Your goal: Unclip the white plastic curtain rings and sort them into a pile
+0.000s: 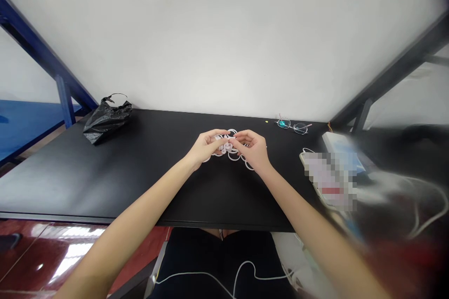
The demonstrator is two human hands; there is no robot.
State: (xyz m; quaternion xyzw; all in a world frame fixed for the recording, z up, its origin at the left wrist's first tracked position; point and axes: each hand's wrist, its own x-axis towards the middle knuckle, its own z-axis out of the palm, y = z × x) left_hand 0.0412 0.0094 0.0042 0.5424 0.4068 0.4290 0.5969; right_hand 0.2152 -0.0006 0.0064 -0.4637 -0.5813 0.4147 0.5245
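Observation:
A cluster of linked white rings (232, 150) lies on the black table (147, 182) in the middle, a little back from the front edge. My left hand (206, 146) and my right hand (253, 148) meet over it. The fingers of both are curled in a pinch on rings at the top of the cluster. Several loops stick out below and behind the fingers. Part of the cluster is hidden under the hands.
A crumpled black plastic bag (107, 119) sits at the table's back left. Glasses (293, 125) lie at the back right. A phone with a white cable (329, 182) and a book (342, 147) lie at the right. A blue frame (52, 67) stands left.

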